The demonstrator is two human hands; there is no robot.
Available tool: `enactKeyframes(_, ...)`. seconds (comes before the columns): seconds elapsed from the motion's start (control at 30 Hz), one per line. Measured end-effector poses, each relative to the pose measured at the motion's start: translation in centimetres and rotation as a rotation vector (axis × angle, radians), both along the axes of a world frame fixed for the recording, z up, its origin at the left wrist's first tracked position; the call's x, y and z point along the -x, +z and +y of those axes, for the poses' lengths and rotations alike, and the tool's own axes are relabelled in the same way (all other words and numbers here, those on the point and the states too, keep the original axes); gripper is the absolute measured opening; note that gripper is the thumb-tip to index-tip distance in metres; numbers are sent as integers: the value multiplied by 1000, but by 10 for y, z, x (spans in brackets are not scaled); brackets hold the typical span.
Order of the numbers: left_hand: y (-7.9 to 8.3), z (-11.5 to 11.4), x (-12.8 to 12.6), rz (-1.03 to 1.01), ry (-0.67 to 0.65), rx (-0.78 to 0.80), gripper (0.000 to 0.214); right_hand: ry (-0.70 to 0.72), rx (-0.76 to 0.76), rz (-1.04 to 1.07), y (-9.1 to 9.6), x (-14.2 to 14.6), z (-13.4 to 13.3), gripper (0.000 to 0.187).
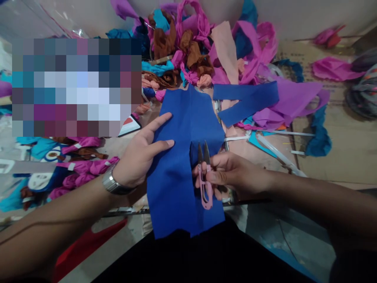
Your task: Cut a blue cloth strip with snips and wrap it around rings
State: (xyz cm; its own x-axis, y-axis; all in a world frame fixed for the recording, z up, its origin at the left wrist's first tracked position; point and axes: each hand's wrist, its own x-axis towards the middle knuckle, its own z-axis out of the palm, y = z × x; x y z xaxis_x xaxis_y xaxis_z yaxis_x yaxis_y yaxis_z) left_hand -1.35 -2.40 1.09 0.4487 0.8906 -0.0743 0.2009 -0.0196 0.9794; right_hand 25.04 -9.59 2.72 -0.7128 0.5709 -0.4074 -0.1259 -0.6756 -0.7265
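Observation:
A sheet of dark blue fabric [173, 173] lies over the table's front edge, its lower end hanging toward my lap. A slit runs up from its bottom edge to about the middle. My left hand [144, 151] rests on the sheet's left side, thumb and index finger stretched apart; its other fingers are hidden. In my right hand [226, 173] are pink thread snips [205, 188], blades apart and pointing away from me beside the top of the slit. Some right fingers are under the fabric's right flap.
Crumpled pink, brown and teal strips [191, 43] pile up at the back. Blue strips [250, 96] and purple fabric [297, 104] lie to the right, near a cardboard sheet [344, 149]. Tied pink bundles [79, 175] lie left. A pixelated patch hides the upper left.

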Motion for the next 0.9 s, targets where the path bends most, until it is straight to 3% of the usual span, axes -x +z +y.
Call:
enactKeyframes(0.3,7,-9,-2,56,-49,-109,82,32,-82,-133,2,5,-6,44)
enactKeyframes(0.5,9,-12,-3,51,-136,-166,102,64,2,-77,5,7,-11,49)
enactKeyframes(0.73,9,-15,-1,18,-213,-322,109,11,25,-62,2,9,-17,48)
enactKeyframes(0.9,8,-15,-2,54,-192,-340,110,-47,6,-17,-1,8,-14,47)
